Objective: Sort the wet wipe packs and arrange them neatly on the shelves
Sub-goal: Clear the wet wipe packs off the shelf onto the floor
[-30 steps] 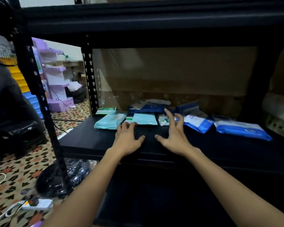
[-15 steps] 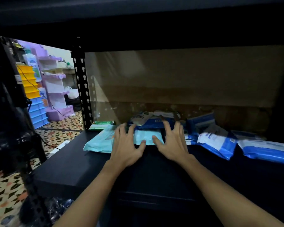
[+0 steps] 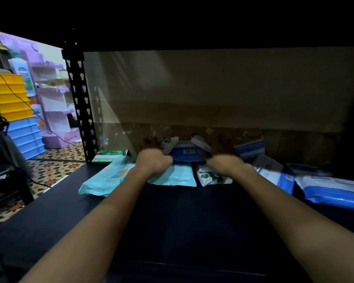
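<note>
1. On the black shelf board, wet wipe packs lie scattered along the back.
2. Left hand and right hand flank a dark blue barcoded plastic pack; both are blurred, so whether the fingers grip cannot be told.
3. A pale teal flat pack lies beside the left forearm.
4. A blue-and-white pack lies far right.

Yellow bins stacked above blue bins.
</note>
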